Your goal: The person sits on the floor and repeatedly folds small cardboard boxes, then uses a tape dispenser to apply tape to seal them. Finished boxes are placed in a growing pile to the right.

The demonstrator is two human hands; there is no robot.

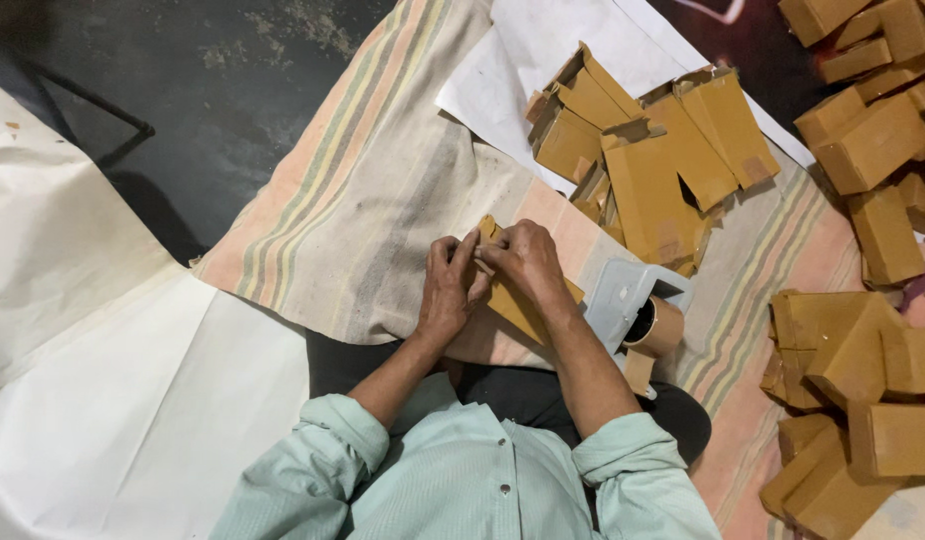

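Observation:
My left hand and my right hand are both closed on a small flat brown cardboard box, held just above a striped cloth. The fingertips of both hands meet at the box's upper end, where a flap sticks up. The hands hide much of the box. A grey tape dispenser with a roll of brown tape lies right beside my right forearm.
A heap of flat unfolded cardboard boxes lies ahead on white paper. Folded brown boxes are stacked at the upper right and lower right. White sheets cover the floor at left, with dark floor beyond.

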